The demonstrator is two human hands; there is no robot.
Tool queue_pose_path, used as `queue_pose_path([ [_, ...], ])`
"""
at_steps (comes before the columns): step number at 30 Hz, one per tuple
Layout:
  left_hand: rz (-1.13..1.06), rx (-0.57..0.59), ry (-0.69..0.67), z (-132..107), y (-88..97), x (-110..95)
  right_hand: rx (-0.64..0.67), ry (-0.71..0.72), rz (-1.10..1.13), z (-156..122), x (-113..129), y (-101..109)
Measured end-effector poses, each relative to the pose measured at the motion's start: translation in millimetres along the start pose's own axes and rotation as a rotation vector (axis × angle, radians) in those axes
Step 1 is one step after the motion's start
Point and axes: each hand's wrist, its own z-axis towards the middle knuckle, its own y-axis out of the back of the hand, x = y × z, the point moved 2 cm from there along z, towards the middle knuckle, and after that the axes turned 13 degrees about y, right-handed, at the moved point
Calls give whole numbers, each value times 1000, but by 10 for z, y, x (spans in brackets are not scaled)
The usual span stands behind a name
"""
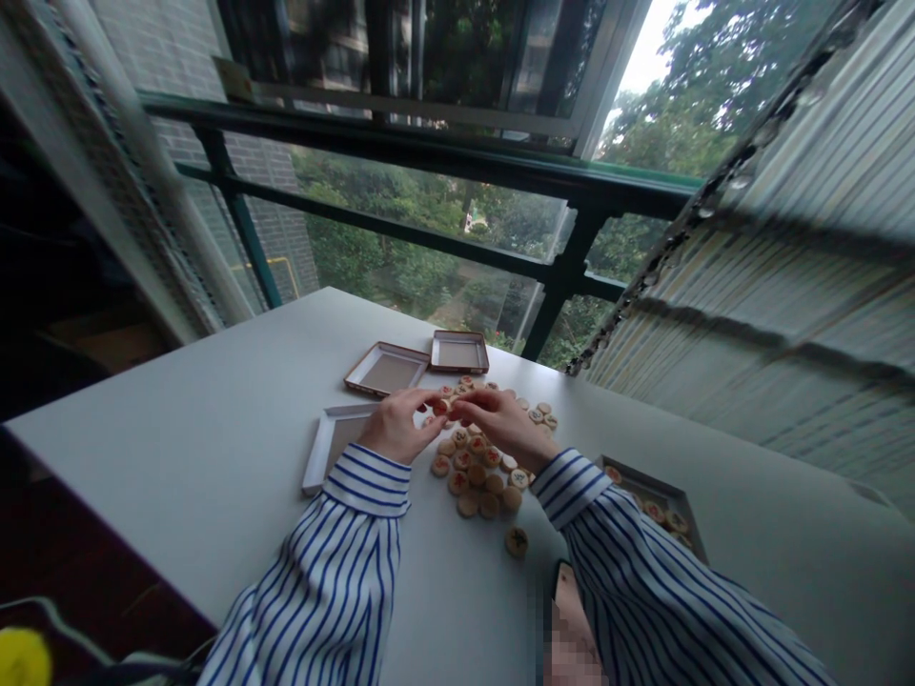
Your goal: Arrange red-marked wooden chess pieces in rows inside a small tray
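My left hand pinches a round wooden xiangqi piece with a red mark between thumb and fingers. Fingertips of my right hand close on the same spot, at the piece's right side; whether they grip a second piece behind it I cannot make out. Both hands are held over a loose heap of xiangqi pieces, some showing red or dark characters, others blank side up. One dark-marked piece lies apart, nearer to me. A few more pieces sit to the right of my right hand.
Two shallow box trays stand at the back of the white table. Another box tray lies partly behind my left hand. A tray holding pieces is by my right sleeve, a phone below. Railing and window are beyond.
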Motion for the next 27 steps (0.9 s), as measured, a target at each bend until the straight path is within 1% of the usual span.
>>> queue_pose_path([
  [2,62,37,27,2,0,51,-10,21,-72,-2,17,11],
  [4,120,79,27,-2,-9,100,-18,40,-130,-5,29,23],
  [7,220,142,42,-15,-18,141,-10,57,-162,-16,19,40],
  [10,334,217,92,-37,-10,127,8,65,-197,-33,-18,60],
  [13,412,264,124,-61,5,91,52,119,-332,-57,-48,77],
  [16,451,264,125,-80,12,76,134,174,-532,-88,-79,72],
  [19,461,241,123,-98,5,93,218,197,-673,-115,-112,40],
  [24,447,211,133,-130,-28,136,338,292,-837,-130,-89,-30],
  [27,446,186,137,-139,-36,140,407,341,-889,-130,-63,-53],
])
